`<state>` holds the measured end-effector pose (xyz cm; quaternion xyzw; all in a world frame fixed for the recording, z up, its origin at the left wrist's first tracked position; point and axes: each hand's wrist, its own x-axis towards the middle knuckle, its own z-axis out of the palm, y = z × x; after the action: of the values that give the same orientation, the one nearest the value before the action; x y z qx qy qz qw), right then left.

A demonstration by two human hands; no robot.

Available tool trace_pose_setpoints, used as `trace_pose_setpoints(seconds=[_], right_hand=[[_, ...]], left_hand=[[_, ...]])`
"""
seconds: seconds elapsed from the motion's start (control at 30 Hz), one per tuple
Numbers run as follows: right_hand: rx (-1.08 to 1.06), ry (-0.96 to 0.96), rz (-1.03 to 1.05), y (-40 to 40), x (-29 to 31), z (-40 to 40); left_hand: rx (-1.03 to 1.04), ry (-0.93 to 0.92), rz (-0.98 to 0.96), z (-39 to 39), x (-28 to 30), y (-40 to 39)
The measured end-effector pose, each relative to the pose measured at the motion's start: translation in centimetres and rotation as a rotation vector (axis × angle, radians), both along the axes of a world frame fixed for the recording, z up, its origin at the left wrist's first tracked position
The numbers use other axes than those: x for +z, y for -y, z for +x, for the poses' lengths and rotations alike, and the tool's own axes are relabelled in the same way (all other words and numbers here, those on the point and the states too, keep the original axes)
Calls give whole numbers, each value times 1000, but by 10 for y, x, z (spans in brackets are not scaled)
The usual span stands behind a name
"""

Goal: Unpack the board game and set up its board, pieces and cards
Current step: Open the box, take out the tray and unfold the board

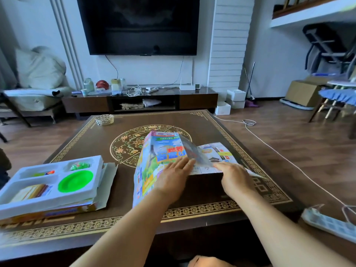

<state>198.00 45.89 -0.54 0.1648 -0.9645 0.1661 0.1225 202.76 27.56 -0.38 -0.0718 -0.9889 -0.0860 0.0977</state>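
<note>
From the head camera, the folded board point(159, 157) was caught half-opened in the middle of the table point(192, 191), one printed panel standing up like a tent and another already lying flat toward the right. To be done well, the raised panel probably needed to be eased over along its crease, not yanked (paper boards tear at the folds). The left hand point(173, 175) was laid flat against the upright panel, fingers straight and relaxed. The right hand point(234, 175) was pressed palm-down on the flat part; whether its fingers were pinching the lifted flap couldn't be told. The tray of pieces point(52, 183) was parked on the game box at left.
</note>
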Motion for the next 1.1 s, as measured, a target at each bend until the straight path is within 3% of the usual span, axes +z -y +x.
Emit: trace_pose_setpoints(seconds=[0.13, 0.3, 0.57, 0.67, 0.87, 1.1], right_hand=[[-49, 208, 91, -5, -29, -8], [-74, 303, 195, -17, -52, -21], [62, 540, 301, -9, -80, -44], [82, 541, 265, 7, -89, -48], [57, 562, 328, 38, -113, -51], [75, 604, 391, 45, -115, -42]], left_hand=[[-31, 137, -16, -12, -40, -7], [-60, 248, -21, -26, -71, -21], [-40, 418, -1, -42, -99, -20], [40, 374, 67, -45, -103, -10], [259, 402, 16, -42, -118, 20], [335, 440, 52, -20, -126, 24]])
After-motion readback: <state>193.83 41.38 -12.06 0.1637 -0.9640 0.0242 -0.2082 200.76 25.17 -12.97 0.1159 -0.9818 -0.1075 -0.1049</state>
